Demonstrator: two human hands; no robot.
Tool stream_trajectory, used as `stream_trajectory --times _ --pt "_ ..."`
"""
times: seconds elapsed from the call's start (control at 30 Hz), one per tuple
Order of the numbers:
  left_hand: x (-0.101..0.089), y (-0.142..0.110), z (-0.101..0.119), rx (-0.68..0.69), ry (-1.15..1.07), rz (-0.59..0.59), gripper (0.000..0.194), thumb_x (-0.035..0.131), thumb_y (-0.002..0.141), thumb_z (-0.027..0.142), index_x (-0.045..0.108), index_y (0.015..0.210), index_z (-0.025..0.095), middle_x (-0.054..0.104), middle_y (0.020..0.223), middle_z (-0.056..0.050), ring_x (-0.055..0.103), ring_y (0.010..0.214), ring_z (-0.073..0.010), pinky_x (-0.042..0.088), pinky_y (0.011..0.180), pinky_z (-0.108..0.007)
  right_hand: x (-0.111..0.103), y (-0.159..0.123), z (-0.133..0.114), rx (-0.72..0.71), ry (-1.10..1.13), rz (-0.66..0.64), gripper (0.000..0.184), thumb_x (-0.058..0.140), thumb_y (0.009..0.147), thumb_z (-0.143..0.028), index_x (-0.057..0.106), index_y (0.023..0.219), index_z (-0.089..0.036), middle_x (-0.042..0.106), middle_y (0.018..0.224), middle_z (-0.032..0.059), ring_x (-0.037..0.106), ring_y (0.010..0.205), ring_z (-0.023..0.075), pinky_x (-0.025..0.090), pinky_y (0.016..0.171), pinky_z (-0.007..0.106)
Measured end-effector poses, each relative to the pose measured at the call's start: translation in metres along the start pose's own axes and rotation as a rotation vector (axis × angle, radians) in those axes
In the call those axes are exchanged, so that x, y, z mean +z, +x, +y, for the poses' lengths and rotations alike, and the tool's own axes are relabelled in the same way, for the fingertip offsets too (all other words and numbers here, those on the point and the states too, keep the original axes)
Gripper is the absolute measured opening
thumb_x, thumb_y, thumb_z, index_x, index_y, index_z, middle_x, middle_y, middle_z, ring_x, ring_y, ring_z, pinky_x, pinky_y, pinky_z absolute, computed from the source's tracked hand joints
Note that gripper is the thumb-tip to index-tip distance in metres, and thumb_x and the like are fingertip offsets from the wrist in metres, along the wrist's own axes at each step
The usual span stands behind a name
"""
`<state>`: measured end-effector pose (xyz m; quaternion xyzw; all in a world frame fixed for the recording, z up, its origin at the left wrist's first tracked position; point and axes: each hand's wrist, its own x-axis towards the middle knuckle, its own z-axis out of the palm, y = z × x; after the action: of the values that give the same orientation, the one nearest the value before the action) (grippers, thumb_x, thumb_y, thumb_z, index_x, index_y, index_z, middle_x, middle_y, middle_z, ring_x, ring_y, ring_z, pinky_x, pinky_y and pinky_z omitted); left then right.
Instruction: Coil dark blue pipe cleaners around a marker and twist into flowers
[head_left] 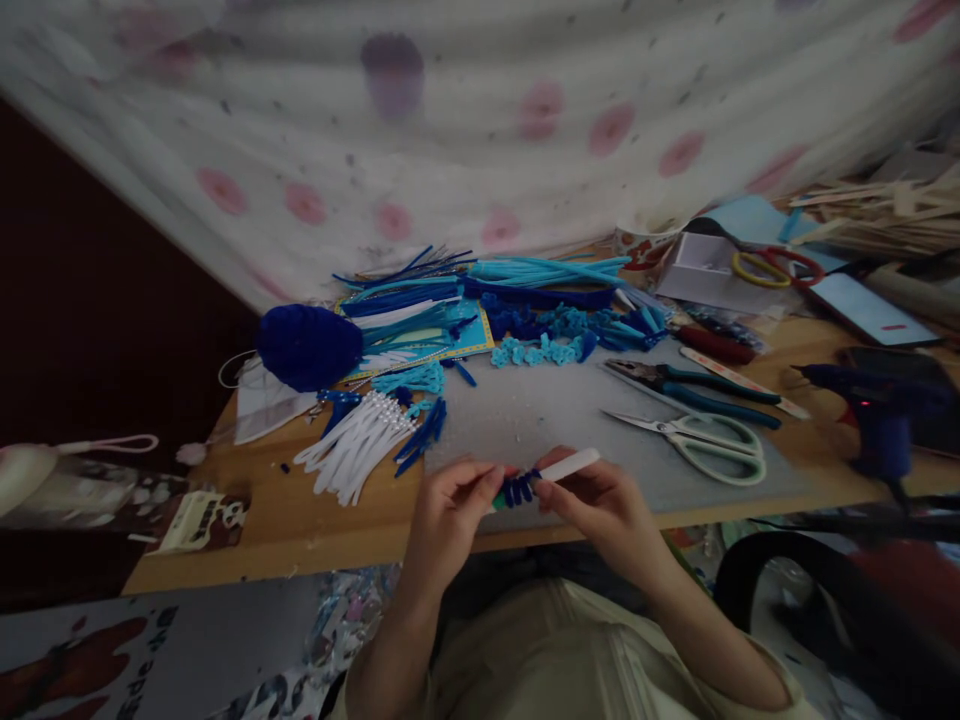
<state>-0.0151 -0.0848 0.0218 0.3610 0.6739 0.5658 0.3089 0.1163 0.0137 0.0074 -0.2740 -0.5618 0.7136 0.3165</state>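
Observation:
My left hand (450,510) and my right hand (596,505) meet over the front edge of the grey mat. Between them is a dark blue pipe cleaner (519,489) bent into several short loops or coils. The fingers of my left hand are pinched on its left end, where small bits of green and red show. My right hand pinches the other end, and a flat white strip (574,465) sticks out above those fingers. How the strip and the pipe cleaner are joined is hidden by the fingers.
On the grey mat (480,430) lie scissors (712,445) and pliers (697,385). A glue gun (885,410) stands at right. White pipe cleaner pieces (360,450), a dark blue ball (309,347) and light blue stems (547,270) lie left and behind. A bottle (82,490) is far left.

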Motion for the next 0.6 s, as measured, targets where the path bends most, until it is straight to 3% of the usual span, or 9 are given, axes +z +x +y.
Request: stream_trajectory --times 0.17,0.33,0.43,0.53,0.6 --pt "0.013 -0.003 0.001 0.434 0.363 0.266 0.020 0.053 0.091 0.017 0.073 0.088 0.019 0.070 0.078 -0.005 0.063 0.077 -0.0168 0.048 0.072 -0.027 0.002 0.001 0.000 -0.068 -0.043 0.047 0.022 0.078 0.069 -0.038 0.071 0.071 -0.017 0.064 0.066 0.0019 0.057 0.055 0.0124 0.048 0.050 0.023" --pt "0.017 -0.011 -0.022 0.838 0.594 0.309 0.030 0.055 0.088 0.011 0.070 0.108 0.027 0.076 0.089 -0.004 0.066 0.087 -0.0195 0.044 0.092 -0.036 0.004 -0.003 0.002 -0.051 0.034 0.169 0.025 0.080 0.068 -0.040 0.071 0.078 -0.019 0.070 0.066 0.0030 0.066 0.059 0.0173 0.057 0.058 0.029" --pt "0.020 -0.014 -0.036 0.878 0.606 0.425 0.027 0.060 0.087 0.014 0.073 0.102 0.033 0.074 0.104 -0.003 0.060 0.107 -0.0229 0.034 0.105 -0.046 0.007 -0.010 0.008 -0.020 0.125 0.197 0.025 0.080 0.070 -0.039 0.072 0.082 -0.020 0.072 0.065 0.0028 0.068 0.060 0.0188 0.059 0.063 0.032" --pt "0.030 -0.017 -0.040 0.775 0.419 0.522 0.023 0.061 0.087 0.015 0.075 0.090 0.033 0.053 0.139 -0.001 0.043 0.130 -0.0271 0.033 0.107 -0.052 0.011 -0.015 0.015 -0.034 0.229 0.238 0.024 0.079 0.071 -0.040 0.072 0.084 -0.021 0.074 0.072 0.0030 0.070 0.062 0.0187 0.061 0.065 0.034" --pt "0.038 -0.019 -0.038 0.677 0.297 0.548 0.023 0.060 0.087 0.014 0.076 0.086 0.031 0.045 0.145 -0.001 0.041 0.133 -0.0279 0.035 0.106 -0.051 0.014 -0.018 0.018 -0.071 0.240 0.276 0.020 0.078 0.073 -0.038 0.073 0.084 -0.022 0.075 0.081 0.0035 0.070 0.065 0.0175 0.061 0.067 0.033"
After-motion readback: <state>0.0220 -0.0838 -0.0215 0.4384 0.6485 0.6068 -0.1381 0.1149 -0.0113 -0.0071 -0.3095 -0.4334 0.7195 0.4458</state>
